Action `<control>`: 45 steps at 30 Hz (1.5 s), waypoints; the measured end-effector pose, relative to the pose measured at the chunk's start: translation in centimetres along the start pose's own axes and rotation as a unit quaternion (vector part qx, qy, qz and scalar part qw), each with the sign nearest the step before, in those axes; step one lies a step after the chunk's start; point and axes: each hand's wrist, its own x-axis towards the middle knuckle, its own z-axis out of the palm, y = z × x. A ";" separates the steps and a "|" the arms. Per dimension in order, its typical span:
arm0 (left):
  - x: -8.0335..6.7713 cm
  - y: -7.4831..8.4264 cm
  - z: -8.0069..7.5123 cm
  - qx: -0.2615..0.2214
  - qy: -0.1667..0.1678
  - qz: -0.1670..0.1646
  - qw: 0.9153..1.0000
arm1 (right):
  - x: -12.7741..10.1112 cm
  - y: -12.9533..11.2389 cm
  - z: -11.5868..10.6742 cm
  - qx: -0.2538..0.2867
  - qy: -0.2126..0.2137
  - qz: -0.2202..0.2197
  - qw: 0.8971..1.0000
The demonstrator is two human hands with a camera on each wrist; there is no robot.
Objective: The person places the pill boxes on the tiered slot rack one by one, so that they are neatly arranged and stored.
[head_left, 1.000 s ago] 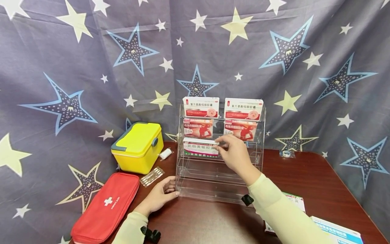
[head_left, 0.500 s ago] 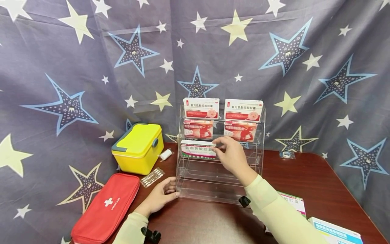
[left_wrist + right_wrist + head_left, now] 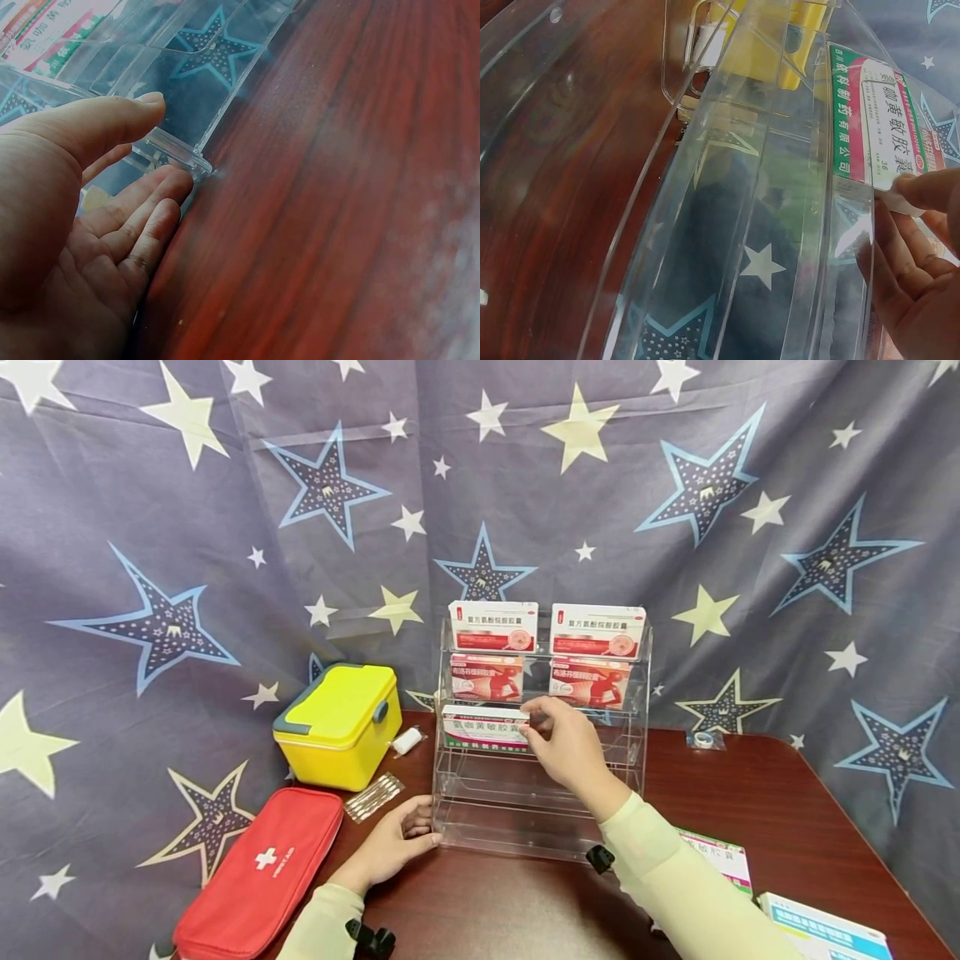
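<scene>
A white, pink and green medicine box stands at the left of the third tier of a clear tiered display rack. My right hand pinches the box by its right end. In the right wrist view, thumb and fingers meet at the end of this medicine box, whose base sits behind the tier's clear lip. At the rack's lower left corner is my left hand. The left wrist view shows relaxed left fingers with their tips right at the corner and the thumb raised above them.
Two white-and-red boxes and two red boxes fill the upper tiers. Left of the rack are a yellow case, a red first-aid pouch and packed cotton swabs. More boxes, one blue and white, lie front right.
My right hand has shifted the medicine box slightly left along the third tier and a little down. My left hand has stayed at the rack's corner.
</scene>
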 end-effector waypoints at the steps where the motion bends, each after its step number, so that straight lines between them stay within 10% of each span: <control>1: 0.0 0.0 0.0 0.000 0.000 -0.001 1.000 | 0.0 0.0 0.0 0.000 0.000 0.000 1.000; 13: 0.0 0.1 0.0 0.001 -0.004 0.007 1.000 | -0.9 -0.1 -1.9 0.010 -0.004 -0.019 1.000; 20: 0.1 0.2 0.1 -0.002 -0.002 0.011 1.000 | -4.4 1.7 -8.4 0.031 0.051 -0.091 0.994; 25: 0.1 0.3 0.1 0.003 -0.004 0.016 1.000 | -8.2 5.5 -13.4 0.013 0.073 -0.054 0.996; 30: -0.1 0.1 0.0 0.008 -0.001 0.016 1.000 | -12.0 10.5 -16.2 -0.023 -0.017 0.066 0.997; 35: 0.1 0.0 0.0 0.008 0.001 0.004 1.000 | -14.8 15.0 -17.1 0.006 -0.148 0.163 0.975; 45: 0.1 -0.2 0.1 0.005 0.004 0.016 1.000 | -16.7 19.5 -17.7 0.053 -0.230 0.225 0.945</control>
